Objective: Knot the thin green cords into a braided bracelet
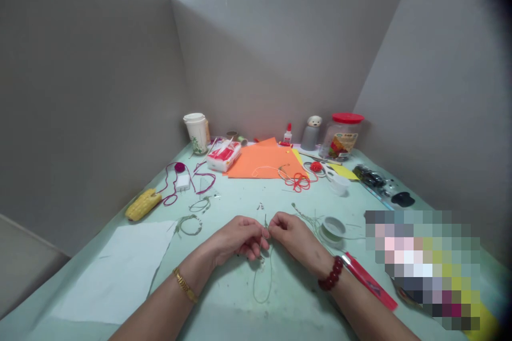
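Observation:
A thin green cord [263,302] hangs in a loop below my two hands, above the pale green tabletop. My left hand [246,237] pinches the cord between thumb and forefinger, its other fingers loosely curled. Close beside it, my right hand [288,232] is closed on the same cord, fingertips nearly meeting those of the left. A short end of cord points up between them. Small light pieces, perhaps beads, show on the cord under my left fingers. Just beyond the hands lie a few tiny pieces [260,206]. The exact knot is hidden by my fingers.
Left of my hands are two braided cord bracelets [191,225] and a white sheet [116,272]. To the right stand a cord spool [333,229] and a red utility knife [370,281]. Orange paper [260,162], scissors [328,170] and a red-lidded jar [340,136] lie farther back.

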### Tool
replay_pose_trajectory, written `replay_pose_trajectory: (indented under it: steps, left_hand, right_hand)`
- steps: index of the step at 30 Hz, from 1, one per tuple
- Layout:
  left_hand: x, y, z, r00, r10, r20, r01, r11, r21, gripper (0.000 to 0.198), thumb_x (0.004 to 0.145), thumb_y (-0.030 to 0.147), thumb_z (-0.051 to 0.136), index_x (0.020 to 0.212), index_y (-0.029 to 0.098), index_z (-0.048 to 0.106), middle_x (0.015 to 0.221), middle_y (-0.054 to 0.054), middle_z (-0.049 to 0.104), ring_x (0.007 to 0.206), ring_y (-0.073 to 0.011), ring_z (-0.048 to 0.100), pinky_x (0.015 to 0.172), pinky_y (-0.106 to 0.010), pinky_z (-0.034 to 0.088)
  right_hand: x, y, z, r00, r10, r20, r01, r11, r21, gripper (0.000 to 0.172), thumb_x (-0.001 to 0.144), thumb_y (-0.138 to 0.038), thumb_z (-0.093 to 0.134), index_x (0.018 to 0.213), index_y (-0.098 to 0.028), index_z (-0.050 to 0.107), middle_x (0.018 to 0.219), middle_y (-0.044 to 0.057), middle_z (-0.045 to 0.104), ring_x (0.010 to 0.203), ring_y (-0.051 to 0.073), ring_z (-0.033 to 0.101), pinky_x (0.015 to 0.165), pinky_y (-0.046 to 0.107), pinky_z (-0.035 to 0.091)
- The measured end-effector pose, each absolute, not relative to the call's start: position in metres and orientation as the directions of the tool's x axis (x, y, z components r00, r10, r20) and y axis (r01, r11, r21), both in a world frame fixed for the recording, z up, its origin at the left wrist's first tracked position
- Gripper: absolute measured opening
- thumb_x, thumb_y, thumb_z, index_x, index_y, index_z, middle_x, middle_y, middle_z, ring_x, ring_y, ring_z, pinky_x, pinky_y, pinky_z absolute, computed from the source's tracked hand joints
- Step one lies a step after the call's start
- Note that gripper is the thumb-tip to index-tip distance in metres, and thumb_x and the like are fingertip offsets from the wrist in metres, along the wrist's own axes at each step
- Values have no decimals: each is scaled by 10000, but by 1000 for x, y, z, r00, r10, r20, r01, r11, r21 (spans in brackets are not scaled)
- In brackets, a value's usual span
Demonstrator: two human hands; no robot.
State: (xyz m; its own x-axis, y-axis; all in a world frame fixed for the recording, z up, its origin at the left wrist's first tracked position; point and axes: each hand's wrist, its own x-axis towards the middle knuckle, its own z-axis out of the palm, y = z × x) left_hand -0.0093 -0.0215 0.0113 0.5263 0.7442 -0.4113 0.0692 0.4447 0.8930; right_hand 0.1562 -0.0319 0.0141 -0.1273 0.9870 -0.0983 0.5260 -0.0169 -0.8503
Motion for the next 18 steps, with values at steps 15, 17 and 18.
replay_pose_trajectory:
  steps: [15,17,18]
  left_hand:
    - [-6,-21,7,495,741,-454,149,442,884,182,682,283,639,731,121,571,599,-22,622,422,-63,536,392,-161,385]
    - [-6,-22,7,494,742,-452,155,437,886,189,678,288,641,725,124,560,599,-23,620,420,-64,534,390,-162,384]
    - [-6,-22,7,496,742,-451,157,434,887,194,676,292,642,725,126,554,598,-22,619,419,-65,534,390,-164,385]
  right_hand:
    - [152,-37,19,-154,988,14,635,109,-765,101,680,-154,459,610,-178,527,576,-14,536,564,115,441,539,229,298]
    - [152,-37,18,-162,987,11,629,112,-769,106,689,-161,454,615,-180,528,577,-13,538,564,117,445,540,231,306]
    - [152,-37,18,-166,986,10,629,114,-769,111,694,-164,453,614,-180,527,581,-11,539,567,118,449,543,232,311]
